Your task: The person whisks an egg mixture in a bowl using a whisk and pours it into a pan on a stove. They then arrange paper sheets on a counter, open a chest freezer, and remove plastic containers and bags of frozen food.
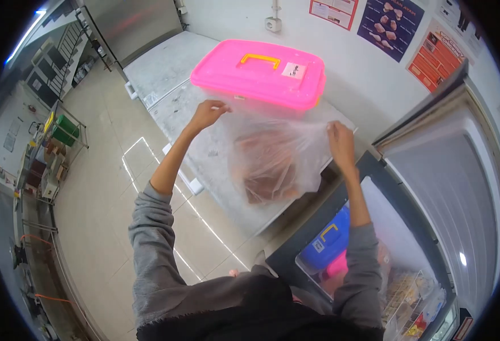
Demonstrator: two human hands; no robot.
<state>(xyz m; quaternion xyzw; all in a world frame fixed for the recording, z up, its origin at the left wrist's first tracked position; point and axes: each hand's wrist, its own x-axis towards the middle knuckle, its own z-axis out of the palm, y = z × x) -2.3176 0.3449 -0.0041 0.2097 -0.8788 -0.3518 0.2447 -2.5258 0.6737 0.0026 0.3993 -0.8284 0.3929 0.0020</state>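
A clear plastic bag [267, 165] with reddish-brown contents lies on a white freezer lid [204, 165]. My left hand [209, 113] has its fingers pinched together at the bag's upper left edge. The upper right edge of the bag is gripped by my right hand [340, 139], which pulls the film taut. Just behind the bag stands a pink lidded box [255, 71] with a yellow handle. What exactly the bag contains cannot be made out through the cloudy film.
To the right, an open chest freezer [386, 193] holds a blue-lidded box [327, 241], a wire basket [401, 301] and bagged items. Its raised lid [449, 176] stands at the far right. Posters [389, 25] hang on the wall. Shelving with a green bin [65, 131] is far left.
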